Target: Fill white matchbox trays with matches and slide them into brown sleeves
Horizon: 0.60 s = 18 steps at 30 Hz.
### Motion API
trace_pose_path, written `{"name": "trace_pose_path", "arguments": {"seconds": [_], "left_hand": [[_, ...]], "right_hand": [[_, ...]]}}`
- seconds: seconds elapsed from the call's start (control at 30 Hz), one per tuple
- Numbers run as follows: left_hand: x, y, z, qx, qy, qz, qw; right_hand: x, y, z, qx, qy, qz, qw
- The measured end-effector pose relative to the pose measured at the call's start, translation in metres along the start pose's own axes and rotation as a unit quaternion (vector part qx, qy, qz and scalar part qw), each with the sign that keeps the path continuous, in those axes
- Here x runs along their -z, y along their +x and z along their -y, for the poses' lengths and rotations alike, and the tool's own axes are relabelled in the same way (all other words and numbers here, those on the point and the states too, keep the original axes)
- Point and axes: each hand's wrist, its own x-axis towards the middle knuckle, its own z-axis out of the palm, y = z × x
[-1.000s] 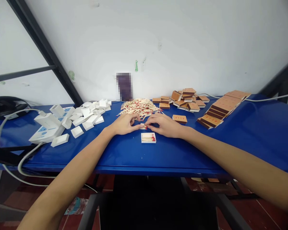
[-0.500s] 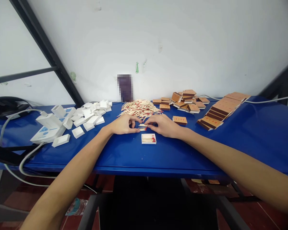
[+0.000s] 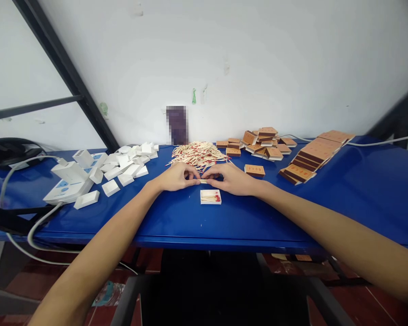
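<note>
Between my left hand (image 3: 179, 176) and my right hand (image 3: 228, 179), a small bundle of matches (image 3: 203, 181) lies lengthwise from one hand to the other. The fingertips of both hands are closed on its two ends, and they hide the match heads. Just below, on the blue table (image 3: 177, 213), sits a white matchbox tray (image 3: 211, 202) with some red-tipped matches (image 3: 211, 196) in it. Right behind my hands rises a large heap of loose matches (image 3: 200, 154).
White empty trays (image 3: 131, 165) are piled on the left beside a power strip (image 3: 66, 188) with plugs and cables. To the right are a pile of brown matchbox sleeves (image 3: 267, 142), a single sleeve (image 3: 255, 170) and a long leaning row of sleeves (image 3: 314, 154). A white wall stands behind.
My fingertips have drawn together around the matches, which were loosely spread between them and now form a tight bundle. The tray has stayed in place.
</note>
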Motion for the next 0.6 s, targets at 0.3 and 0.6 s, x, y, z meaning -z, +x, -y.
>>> {"name": "trace_pose_path", "arguments": {"seconds": [0.3,0.6], "left_hand": [[-0.009,0.004,-0.004,-0.053,0.120,-0.023,0.991],[-0.007,0.006,-0.017,-0.082,0.319,0.057,0.943]], "right_hand": [[-0.002,0.003,-0.005,-0.007,-0.028,-0.015,0.999],[-0.003,0.004,0.000,-0.041,-0.020,-0.043,0.998]]}}
